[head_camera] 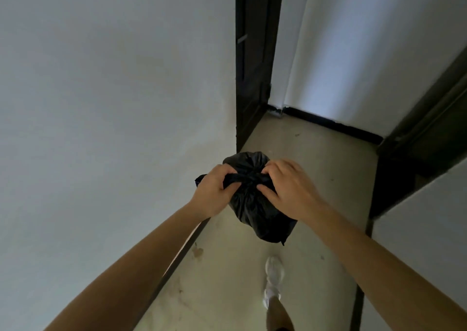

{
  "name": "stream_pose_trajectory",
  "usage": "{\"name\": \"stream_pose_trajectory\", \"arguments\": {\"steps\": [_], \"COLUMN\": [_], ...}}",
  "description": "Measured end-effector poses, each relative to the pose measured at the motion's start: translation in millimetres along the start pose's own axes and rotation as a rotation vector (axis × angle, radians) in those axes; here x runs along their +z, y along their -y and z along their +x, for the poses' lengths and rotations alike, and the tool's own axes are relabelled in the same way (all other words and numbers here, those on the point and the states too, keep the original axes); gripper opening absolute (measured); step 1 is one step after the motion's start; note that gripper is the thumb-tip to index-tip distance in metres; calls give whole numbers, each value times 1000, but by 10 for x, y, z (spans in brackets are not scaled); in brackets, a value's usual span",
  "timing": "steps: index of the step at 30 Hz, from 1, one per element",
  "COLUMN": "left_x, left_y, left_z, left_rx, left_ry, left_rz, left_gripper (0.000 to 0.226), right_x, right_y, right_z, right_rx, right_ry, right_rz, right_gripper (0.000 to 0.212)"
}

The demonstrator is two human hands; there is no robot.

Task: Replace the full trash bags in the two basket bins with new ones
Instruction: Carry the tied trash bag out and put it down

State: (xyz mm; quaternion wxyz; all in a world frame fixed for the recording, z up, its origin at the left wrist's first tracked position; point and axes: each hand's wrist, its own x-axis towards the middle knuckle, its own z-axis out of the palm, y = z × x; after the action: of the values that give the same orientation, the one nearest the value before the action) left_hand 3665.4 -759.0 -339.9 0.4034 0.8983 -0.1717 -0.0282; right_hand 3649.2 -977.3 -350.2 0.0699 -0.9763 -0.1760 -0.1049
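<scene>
A full black trash bag (255, 209) hangs in front of me above the hallway floor, its top gathered into a knot between my hands. My left hand (214, 191) grips the twisted plastic on the left of the knot. My right hand (288, 188) pinches the plastic on the right side, fingers curled into it. No basket bins are in view.
A white wall (113, 128) runs close along my left. Ahead stands a dark door frame (252, 65), and another dark doorway (424, 128) opens on the right. The pale floor (316, 153) stretches forward; my white shoe (274, 270) steps on it.
</scene>
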Motion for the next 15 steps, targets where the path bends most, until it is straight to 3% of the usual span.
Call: {"name": "stream_pose_trajectory", "arguments": {"steps": [8,15], "left_x": [813,1498], "left_y": [842,1939], "left_z": [2007,2886], "left_rx": [-387,-620], "left_ry": [56,90], "left_rz": [-82,-151], "left_gripper": [11,7], "right_x": [1285,2648], "right_y": [-1437,-1928], "right_z": [1521,2236], "right_rx": [31,28], "right_ry": [186,297], "right_rz": [119,149], "right_gripper": [36,34]}}
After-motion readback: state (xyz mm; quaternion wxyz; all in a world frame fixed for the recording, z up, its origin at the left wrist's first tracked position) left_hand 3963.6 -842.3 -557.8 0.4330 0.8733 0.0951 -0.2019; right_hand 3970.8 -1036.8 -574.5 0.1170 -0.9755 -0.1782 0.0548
